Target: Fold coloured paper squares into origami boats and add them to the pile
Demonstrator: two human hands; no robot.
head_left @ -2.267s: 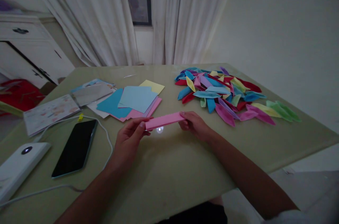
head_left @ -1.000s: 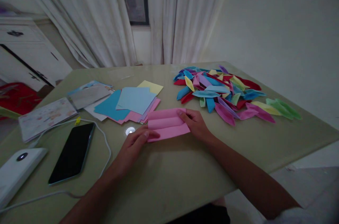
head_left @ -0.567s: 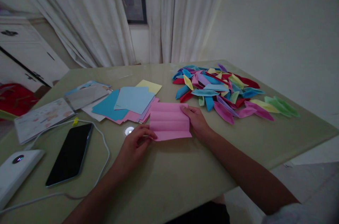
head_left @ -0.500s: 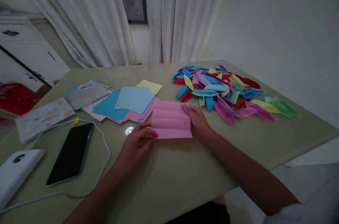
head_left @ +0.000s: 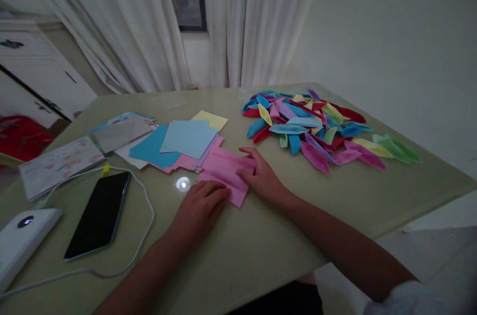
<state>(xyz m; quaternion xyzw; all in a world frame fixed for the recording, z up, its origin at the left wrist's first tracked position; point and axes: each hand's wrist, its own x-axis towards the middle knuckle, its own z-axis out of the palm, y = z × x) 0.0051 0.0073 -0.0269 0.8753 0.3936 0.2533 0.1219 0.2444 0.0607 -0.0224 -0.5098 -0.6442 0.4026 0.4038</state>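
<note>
- A person's two bare hands meet over one pink paper on a pale green table (head_left: pixel 261 245), seen from above.
- The pink paper (head_left: pixel 223 163) lies beneath and between the fingertips, turned at a slant, with soft crease lines across it and a corner pointing towards the person.
- The left hand (head_left: pixel 201 208) has its fingers close together and curled, tips resting on the paper's near left part. The thumb's hold is hidden, so I cannot tell whether it pinches or only presses.
- The right hand (head_left: pixel 263 176) has thumb and forefinger spread: the thumb lies on the sheet, the forefinger reaches past its far right edge. Whether the other fingers grip from below cannot be told.
- Beyond the left fingertips are loose flat sheets, topped by a light blue sheet (head_left: pixel 190 136); the pink paper's far left corner meets them, touching or overlapping.
- Beyond and right of the right fingers sits a heap of folded paper pieces (head_left: pixel 288 129).
- Left of the left fingers are a black phone (head_left: pixel 97 215) and a white cable (head_left: pixel 153 213).
- Possible trouble: uneven pressure could skew a crease; a light hold could let the paper slip; that far corner could drag the sheets.
</note>
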